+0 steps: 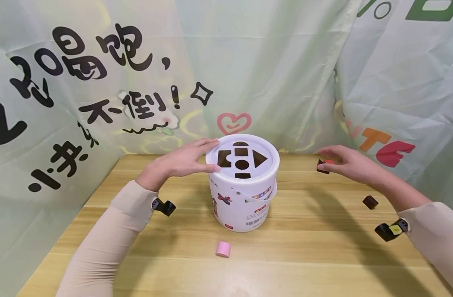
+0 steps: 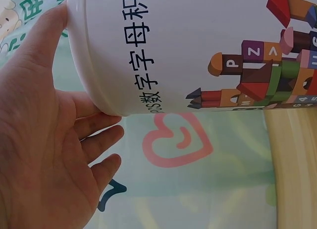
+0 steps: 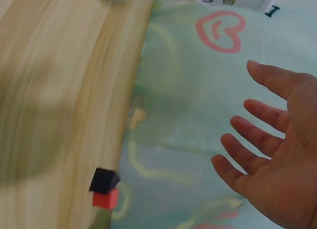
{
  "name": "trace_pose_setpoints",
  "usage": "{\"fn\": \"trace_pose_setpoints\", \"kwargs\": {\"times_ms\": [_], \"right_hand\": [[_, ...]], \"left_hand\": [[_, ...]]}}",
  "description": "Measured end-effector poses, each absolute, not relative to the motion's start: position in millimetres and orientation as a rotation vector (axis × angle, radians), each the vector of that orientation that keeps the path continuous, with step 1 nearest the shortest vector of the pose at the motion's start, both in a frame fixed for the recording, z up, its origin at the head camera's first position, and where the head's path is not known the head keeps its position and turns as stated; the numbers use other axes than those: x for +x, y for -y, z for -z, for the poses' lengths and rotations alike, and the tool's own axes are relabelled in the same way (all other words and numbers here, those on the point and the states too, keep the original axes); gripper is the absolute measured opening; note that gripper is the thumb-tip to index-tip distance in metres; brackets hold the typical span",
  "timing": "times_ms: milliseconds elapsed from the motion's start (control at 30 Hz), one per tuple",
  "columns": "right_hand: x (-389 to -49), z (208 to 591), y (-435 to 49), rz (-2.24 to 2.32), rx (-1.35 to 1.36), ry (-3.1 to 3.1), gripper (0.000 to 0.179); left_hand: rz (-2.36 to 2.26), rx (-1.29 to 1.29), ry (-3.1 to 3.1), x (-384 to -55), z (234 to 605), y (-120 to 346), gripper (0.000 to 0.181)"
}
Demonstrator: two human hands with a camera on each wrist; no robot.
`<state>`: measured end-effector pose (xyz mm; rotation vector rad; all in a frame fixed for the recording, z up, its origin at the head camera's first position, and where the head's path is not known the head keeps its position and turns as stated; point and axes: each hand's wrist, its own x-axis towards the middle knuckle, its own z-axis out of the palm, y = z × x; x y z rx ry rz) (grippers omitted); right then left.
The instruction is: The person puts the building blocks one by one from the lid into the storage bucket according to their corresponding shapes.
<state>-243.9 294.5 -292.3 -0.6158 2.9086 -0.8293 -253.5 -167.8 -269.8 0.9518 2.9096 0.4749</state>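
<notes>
So, my left hand point(image 1: 183, 160) rests unclenched on the rim of the bucket point(image 1: 234, 208); my right hand point(image 1: 346, 163) spreads, empty, near a black block point(image 3: 103, 181) and a red block point(image 3: 104, 200) right of the bucket. A dark brown block point(image 1: 370, 202) lies farther right of it, a pink block point(image 1: 222, 249) in front: four remain outside.

Smooth plastic bucket point(image 1: 235, 206), wood-grain table point(image 1: 300, 264), cloth backdrop point(image 1: 271, 74)

1. Pink heart outline point(image 1: 233, 125) with a smiling curve, printed on the creased, pale-green fabric backdrop point(image 1: 263, 74).
2. Black, rounded Chinese lettering point(image 1: 140, 108), left of the heart.
3. Black four-pointed star outline point(image 1: 205, 89), above-left of the heart.
4. Orange printed T point(image 1: 375, 139), right of the heart.
5. Light wood-grain tabletop point(image 1: 297, 260), below the heart.
</notes>
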Motion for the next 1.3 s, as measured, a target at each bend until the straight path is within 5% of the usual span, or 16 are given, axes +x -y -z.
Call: {"fn": "trace_pose_setpoints", "kwargs": {"times_ms": [1300], "right_hand": [[-238, 415, -427, 0.626, -0.363, -3.157, 0.06]], "left_hand": [[-0.475, 0.962, -2.907, -253, 269, 168, 0.095]]}}
